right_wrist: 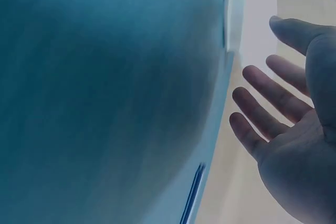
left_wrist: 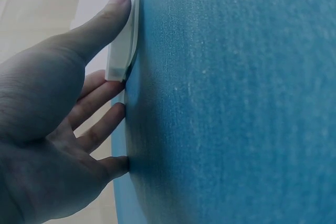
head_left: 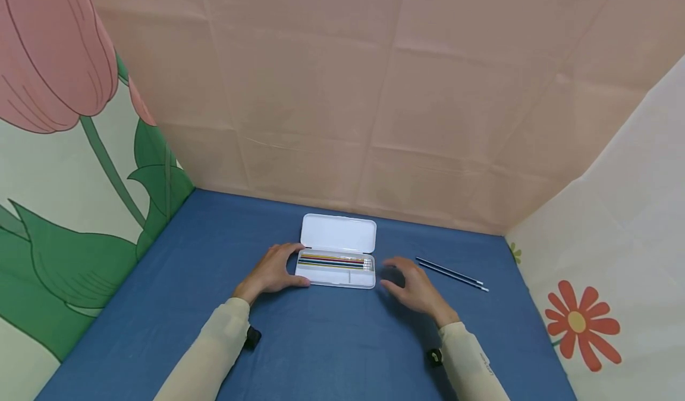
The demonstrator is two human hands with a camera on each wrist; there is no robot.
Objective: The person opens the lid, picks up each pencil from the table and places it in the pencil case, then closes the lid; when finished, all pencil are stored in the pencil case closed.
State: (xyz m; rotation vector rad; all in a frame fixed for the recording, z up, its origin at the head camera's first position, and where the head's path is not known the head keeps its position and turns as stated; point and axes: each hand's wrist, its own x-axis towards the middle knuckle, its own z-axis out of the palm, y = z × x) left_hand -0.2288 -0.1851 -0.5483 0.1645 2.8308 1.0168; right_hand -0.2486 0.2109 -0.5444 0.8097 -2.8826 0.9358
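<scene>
A white pencil case [head_left: 323, 278] lies on the blue cloth, its lid [head_left: 339, 233] folded back away from the person. Several colored pencils [head_left: 329, 261] lie side by side in its back compartment. At the case's left end, my left hand [head_left: 272, 270] holds it, thumb along the front edge and fingers at the back corner. The left wrist view shows that thumb against the case wall [left_wrist: 122, 51]. My right hand [head_left: 412, 291] hovers just off the right end, fingers spread and holding nothing; the right wrist view shows its palm [right_wrist: 294, 145].
Two dark pencils [head_left: 452, 273] lie on the cloth to the right of my right hand. A beige backdrop [head_left: 342, 91] rises behind the table [head_left: 342, 353]. Printed flower panels [head_left: 112, 240] stand along the sides.
</scene>
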